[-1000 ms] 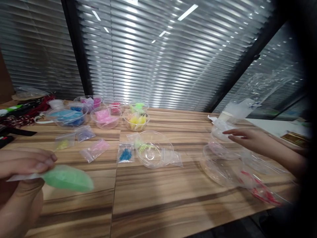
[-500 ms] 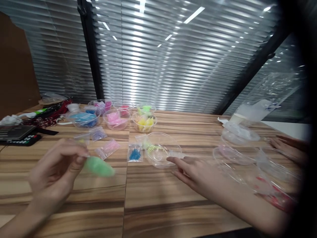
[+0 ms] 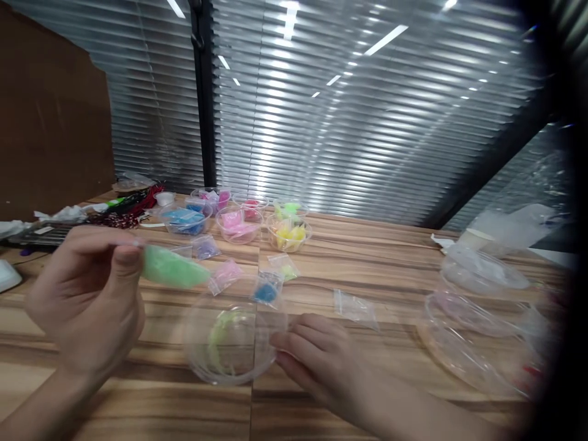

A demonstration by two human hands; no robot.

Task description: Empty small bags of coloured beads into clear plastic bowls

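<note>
Between the thumb and fingers of my left hand hangs a small bag of pale green contents, pinched at its top corner and slightly blurred. My right hand has its fingers closed on the right rim of a clear round plastic bowl. Inside that bowl lies a loose curve of yellow-green bits, too blurred to name. Just behind it are a zip bag of blue beads, a pink bag and a yellow-green bag.
Clear bowls with blue, pink and yellow bags stand at the back. A flat clear bag lies right of centre. Clear containers are at right, red cords at back left.
The clear bowl has moved left and nearer to me, with my right hand now on its rim. The green bag stays in my left hand, and my view has shifted left.
</note>
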